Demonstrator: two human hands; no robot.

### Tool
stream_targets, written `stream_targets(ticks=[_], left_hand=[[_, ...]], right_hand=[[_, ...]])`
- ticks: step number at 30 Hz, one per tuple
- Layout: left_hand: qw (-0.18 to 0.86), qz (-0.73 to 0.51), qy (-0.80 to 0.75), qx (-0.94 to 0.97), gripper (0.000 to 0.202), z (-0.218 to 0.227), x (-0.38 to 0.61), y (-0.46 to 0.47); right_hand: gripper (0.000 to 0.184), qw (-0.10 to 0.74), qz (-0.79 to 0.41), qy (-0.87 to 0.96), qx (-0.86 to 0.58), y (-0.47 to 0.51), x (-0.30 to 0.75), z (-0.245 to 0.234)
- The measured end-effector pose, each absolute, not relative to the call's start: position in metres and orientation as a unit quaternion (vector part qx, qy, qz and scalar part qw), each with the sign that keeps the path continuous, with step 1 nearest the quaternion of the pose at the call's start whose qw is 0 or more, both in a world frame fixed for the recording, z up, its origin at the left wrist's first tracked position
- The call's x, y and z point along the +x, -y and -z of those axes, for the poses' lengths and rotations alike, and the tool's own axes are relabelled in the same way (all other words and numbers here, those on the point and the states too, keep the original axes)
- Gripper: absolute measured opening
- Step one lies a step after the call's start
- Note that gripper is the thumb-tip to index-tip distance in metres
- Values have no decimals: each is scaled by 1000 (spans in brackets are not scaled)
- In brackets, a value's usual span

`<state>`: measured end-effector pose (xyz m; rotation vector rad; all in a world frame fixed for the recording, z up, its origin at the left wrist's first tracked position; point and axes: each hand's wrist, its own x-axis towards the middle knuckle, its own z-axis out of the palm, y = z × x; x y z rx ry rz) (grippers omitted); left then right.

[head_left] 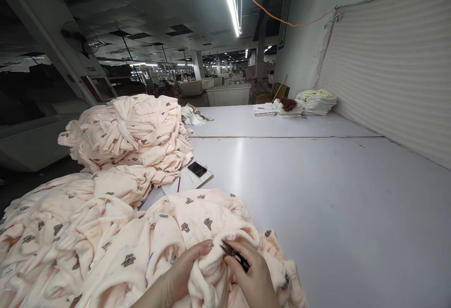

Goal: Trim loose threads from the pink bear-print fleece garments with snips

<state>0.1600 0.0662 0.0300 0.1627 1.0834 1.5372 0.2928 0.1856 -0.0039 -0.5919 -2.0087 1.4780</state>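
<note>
Left hand [183, 270] curled on a bunched fold of the peach printed fleece garment [207, 209]; thumb on top, other fingers mostly hidden. Right hand [253, 273] closed around black thread snips [238, 257], tips directed toward the left thumb, at the fold. Blade contact with the cloth: cannot tell. Garment lies on the near side of the pale surface [327, 204], right of a heap of similar fleece [134, 129]. Beyond it, a smartphone [197, 169] rests on papers [186, 182]. Far end: folded stacks [315, 103].
</note>
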Motion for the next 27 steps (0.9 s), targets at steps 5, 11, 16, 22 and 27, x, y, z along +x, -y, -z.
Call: stream_targets(ticks=[5, 11, 16, 22, 27], left_hand=[[581, -655, -471, 103, 23, -30, 160, -67], [581, -638, -490, 123, 28, -31, 159, -65], [581, -637, -490, 127, 27, -29, 157, -65], [576, -625, -511, 127, 27, -29, 157, -64], [542, -584, -587, 142, 32, -33, 158, -59]], right_hand=[[22, 264, -546, 765, -216, -186, 293, -3], [21, 243, -554, 770, -200, -193, 293, -13], [23, 241, -558, 770, -194, -194, 296, -16], [20, 234, -532, 788, -203, -192, 297, -15], [20, 261, -525, 781, -216, -196, 300, -7]])
